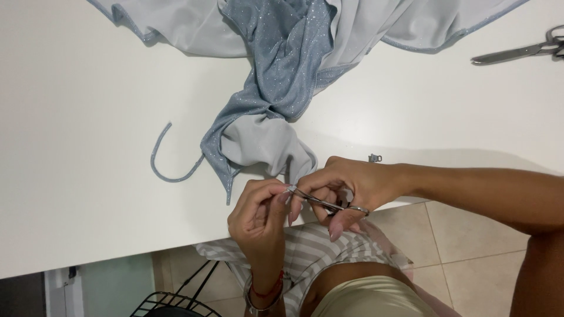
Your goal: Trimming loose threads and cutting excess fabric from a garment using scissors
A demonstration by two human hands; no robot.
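— So what's in your right hand (346, 185)?

— My fingers are closed around small metal pliers (326, 203), thumb and forefinger through the grip, at the near edge of the white table (88, 147). The tips of the pliers point left and meet my left hand (258, 217).

— And that left hand?

— Its fingertips are pinched together on something tiny, right at the pliers' tips. What it is I cannot tell; it is too small. A red cord and a bracelet sit on that wrist.

— What lies just beyond your hands?

— Blue-grey sparkly fabric (276, 88), bunched up, with its pale lining turned out. Its lowest fold hangs just above my knuckles. A thin strap (161, 167) curls off its left side onto the table.

— Anything else nearby?

— A small metal clasp (375, 158) rests on the table just behind my right wrist. Large scissors (517, 51) lie well apart, at the far right corner. Below the table edge are my striped shorts and a tiled floor.
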